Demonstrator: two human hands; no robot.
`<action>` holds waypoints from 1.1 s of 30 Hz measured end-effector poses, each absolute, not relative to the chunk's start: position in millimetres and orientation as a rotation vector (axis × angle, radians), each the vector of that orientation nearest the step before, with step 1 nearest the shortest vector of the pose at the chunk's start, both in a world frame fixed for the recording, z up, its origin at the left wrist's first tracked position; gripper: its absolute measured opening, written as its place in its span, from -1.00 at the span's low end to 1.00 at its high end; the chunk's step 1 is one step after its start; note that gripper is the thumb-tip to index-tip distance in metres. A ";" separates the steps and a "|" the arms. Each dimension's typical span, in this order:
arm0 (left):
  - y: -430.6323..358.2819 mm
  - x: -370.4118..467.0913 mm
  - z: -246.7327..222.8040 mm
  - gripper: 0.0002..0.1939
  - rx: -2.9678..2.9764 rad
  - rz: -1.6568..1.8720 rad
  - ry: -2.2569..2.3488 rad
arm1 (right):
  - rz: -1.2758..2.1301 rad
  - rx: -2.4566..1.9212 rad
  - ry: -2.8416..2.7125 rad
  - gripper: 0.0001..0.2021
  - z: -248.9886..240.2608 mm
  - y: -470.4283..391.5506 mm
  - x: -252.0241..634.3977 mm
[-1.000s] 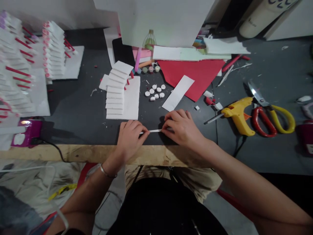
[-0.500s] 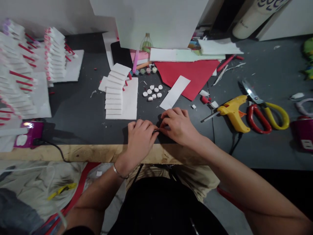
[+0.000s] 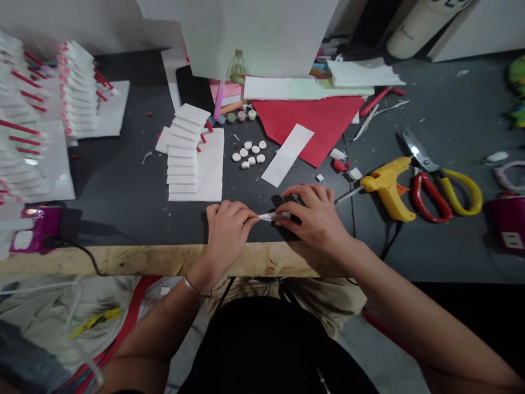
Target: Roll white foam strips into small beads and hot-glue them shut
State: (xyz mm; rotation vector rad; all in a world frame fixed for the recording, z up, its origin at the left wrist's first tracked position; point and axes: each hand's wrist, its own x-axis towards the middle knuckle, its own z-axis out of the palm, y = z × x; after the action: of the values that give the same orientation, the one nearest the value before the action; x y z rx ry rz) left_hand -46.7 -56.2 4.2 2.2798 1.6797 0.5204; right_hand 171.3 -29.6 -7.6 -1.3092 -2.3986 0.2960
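Observation:
Between my hands, low over the table's front edge, runs a small white paper strip [image 3: 268, 217]. My left hand [image 3: 229, 227] pinches its left end between thumb and fingertips. At its right end, my right hand [image 3: 311, 216] holds the strip with thumb and fingers. Beyond the hands lie several small white paper rolls [image 3: 255, 149] in a cluster and a flat white paper strip [image 3: 287, 155] partly over red paper [image 3: 311, 117]. Left of these, a fan of white stair-like pieces [image 3: 182, 169] rests on a white base [image 3: 211, 178], with short red sticks along it.
On the right are a yellow glue gun [image 3: 388, 186] and scissors [image 3: 432, 189] with red and yellow handles. More stepped white models [image 3: 82, 93] stand at the left, near a purple power socket [image 3: 36, 230]. A white board [image 3: 254, 38] rises at the back.
My right hand has moved right and away from the left, so a length of white paper strip now shows between them. The view has shifted slightly.

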 end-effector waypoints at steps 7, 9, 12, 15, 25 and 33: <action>-55.6 -48.1 0.6 -0.79 2.279 0.534 1.674 | 0.307 -1.293 -2.400 -0.88 -8.1 -26.4 168.3; -55.6 -48.8 -0.1 -0.81 2.270 0.539 1.661 | 0.253 -1.277 -2.407 -0.88 -7.9 -27.4 168.7; -55.6 -49.3 -0.4 -0.81 2.256 0.536 1.660 | 0.203 -1.280 -2.395 -0.87 -9.5 -28.8 171.2; -55.7 -48.6 -0.3 -0.80 2.245 0.521 1.682 | 0.261 -1.305 -2.365 -0.86 -12.4 -28.1 174.7; -51.4 -45.5 4.4 -0.81 2.208 0.469 1.683 | 0.463 -1.402 -2.316 -0.85 -6.8 -18.5 171.7; -48.9 -42.2 15.0 -0.84 2.310 0.327 1.633 | 0.425 -1.441 -2.352 -0.83 -2.3 -12.6 172.5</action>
State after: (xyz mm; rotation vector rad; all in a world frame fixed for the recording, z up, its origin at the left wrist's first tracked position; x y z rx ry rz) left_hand -42.2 -48.9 15.0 2.3103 1.6335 0.3267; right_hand 172.5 -12.6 -2.3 -1.4409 -2.3519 0.4245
